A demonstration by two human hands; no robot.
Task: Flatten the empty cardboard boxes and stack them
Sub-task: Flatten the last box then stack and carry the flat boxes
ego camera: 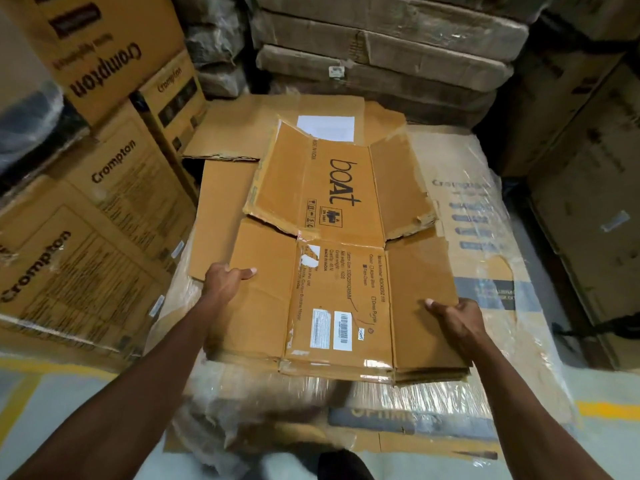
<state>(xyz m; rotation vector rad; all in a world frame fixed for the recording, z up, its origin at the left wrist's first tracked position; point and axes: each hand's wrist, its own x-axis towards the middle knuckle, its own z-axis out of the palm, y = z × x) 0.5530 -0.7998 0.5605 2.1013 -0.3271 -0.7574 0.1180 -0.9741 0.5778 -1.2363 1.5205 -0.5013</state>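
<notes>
A flattened brown "boAt" cardboard box (332, 244) lies spread out on top of other flattened cardboard sheets (228, 133). My left hand (225, 280) grips its left flap at the edge, thumb on top. On the other side my right hand (457, 317) grips the right flap near the front corner, thumb on top too. White barcode labels sit on the box's near panel. The pile rests on a plastic-wrapped carton (485, 237).
Stacked Crompton cartons (104, 209) stand close on the left. Wrapped bundles (381, 46) are piled behind the stack. Dark cartons (588, 202) line the right side. Grey floor with yellow lines (606, 408) runs in front, and a dark shoe (343, 465) shows below.
</notes>
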